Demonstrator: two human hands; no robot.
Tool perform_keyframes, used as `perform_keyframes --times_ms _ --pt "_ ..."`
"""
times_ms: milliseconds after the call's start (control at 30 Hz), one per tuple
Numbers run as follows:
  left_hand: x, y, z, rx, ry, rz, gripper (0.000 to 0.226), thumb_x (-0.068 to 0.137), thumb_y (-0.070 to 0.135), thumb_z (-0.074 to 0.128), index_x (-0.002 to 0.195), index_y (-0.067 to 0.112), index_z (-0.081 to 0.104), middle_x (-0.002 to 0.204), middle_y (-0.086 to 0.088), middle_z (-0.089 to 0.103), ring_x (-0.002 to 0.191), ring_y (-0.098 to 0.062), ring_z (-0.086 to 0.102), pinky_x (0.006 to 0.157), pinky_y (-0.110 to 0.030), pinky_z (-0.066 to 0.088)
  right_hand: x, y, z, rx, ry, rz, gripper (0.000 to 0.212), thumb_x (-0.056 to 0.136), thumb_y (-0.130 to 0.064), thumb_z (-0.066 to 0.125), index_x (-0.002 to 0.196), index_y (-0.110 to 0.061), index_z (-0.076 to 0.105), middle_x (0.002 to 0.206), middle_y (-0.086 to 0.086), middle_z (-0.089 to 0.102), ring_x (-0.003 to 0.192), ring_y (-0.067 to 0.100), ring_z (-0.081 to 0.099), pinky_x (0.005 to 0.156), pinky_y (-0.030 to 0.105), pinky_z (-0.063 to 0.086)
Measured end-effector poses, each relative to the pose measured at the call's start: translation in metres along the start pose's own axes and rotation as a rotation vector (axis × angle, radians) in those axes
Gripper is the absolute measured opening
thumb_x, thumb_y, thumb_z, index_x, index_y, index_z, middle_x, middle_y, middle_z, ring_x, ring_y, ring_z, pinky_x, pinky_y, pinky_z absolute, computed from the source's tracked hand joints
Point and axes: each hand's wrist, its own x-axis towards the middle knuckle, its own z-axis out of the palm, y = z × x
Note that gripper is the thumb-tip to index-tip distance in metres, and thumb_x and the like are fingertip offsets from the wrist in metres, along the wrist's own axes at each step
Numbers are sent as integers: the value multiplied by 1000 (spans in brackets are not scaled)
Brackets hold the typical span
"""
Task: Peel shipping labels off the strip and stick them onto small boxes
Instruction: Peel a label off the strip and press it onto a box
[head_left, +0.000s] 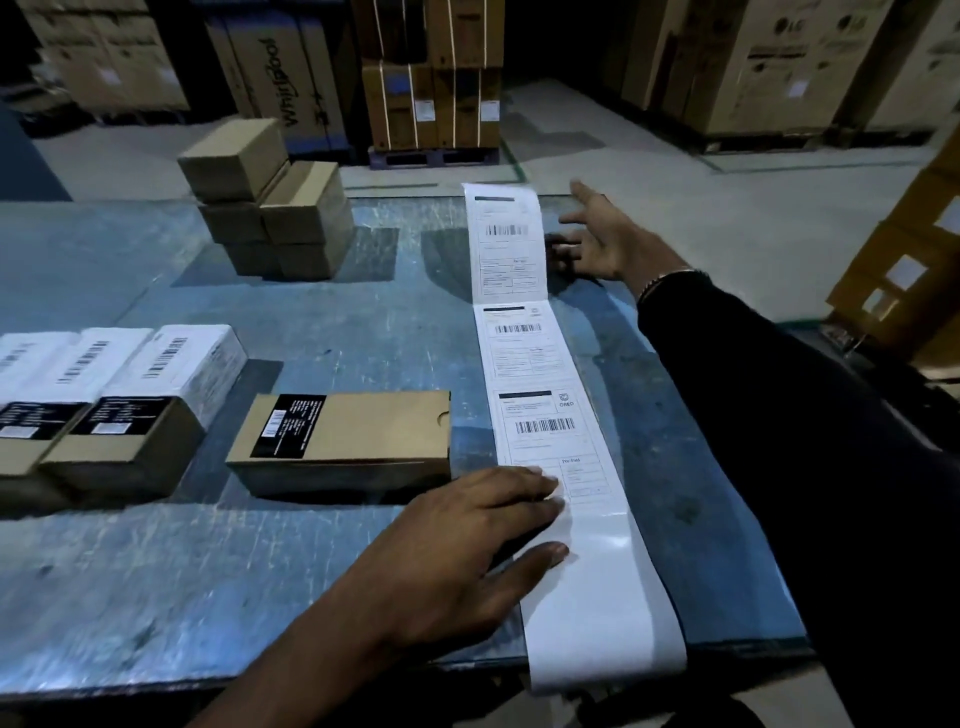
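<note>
Left hand (467, 540) flat on label strip (540, 405); right hand (597, 244), open and empty, beside its far end.

Dim warehouse, stacked cartons (769, 62), concrete floor (649, 171)

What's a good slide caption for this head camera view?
Left hand pins the label strip on the blue table; right hand reaches beside its far end.

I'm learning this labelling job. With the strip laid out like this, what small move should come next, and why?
Probably lift the near edge of the nearest printed label with the left hand. Its fingertips already rest on that label's lower corner, the backing below is bare, and the brown box beside it has no white label. The right hand lies open by the strip's far end.
</note>
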Motion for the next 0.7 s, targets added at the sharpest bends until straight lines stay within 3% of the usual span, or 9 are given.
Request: perform_keyframes --times_ms 67,133,167,267,333,400,467,567,700 --pt "0 1 0 -10 2 -2 44 108 52 55 139 26 70 149 13 62 142 -2 52 113 -29 48 0 12 4 -115 -25 -38 72 97 -59 72 143 -8 50 124 20 74 102 31 75 90 42 66" --pt "0 1 0 -11 16 0 43 107 51 57 137 25 71 148 12 63 142 -2 52 113 -29 49 4 20 7 -168 -57 -107 68 86 -42 89 133 -7 56 117 21 77 92 31 73 80 38 65" --pt "1 2 0 -9 25 5 41 106 50 58 136 25 72 147 11 64 141 -2 53 112 -29 49 5 22 9 -214 -45 -128 74 80 -33 95 136 -9 53 118 22 75 90 30 73 77 38 63" --pt "1 3 -1 -11 44 12 38 105 46 61 133 24 74 144 9 67 140 -4 55 108 -32 53 6 31 14 -527 128 -172 104 74 -13 98 158 -11 36 125 18 70 102 26 73 88 37 61" --pt "0 3 -1 -15 49 15 37 105 45 62 131 23 75 143 8 68 139 -5 56 105 -34 55 -6 37 20 -766 209 -237 93 77 -15 96 154 -11 44 125 15 70 108 26 70 83 28 53" --pt "-1 3 -1 -21 57 11 36 104 45 64 130 23 75 142 8 68 139 -5 56 103 -36 57 -25 42 25 -984 252 -371 66 82 -24 92 140 -10 63 130 14 69 116 27 68 83 24 46" --pt "-1 3 -1 -29 71 10 35 103 44 66 129 23 76 141 8 69 138 -5 57 102 -37 58 -54 48 32 -1064 250 -482 46 87 -32 88 126 -13 73 127 14 70 115 28 69 82 25 44" --pt "-1 3 0 -25 74 11 36 102 45 67 129 23 77 141 6 69 136 -7 59 101 -38 58 -122 67 40 -1087 122 -505 36 93 -36 83 124 -20 75 120 2 66 112 17 63 88 25 43" --pt "-1 4 -1 29 97 32 33 102 47 67 122 24 79 131 5 73 123 -12 65 93 -38 60 -222 87 30 -1253 -136 -451 37 95 -43 79 130 -30 74 130 -9 61 118 7 55 96 25 42"
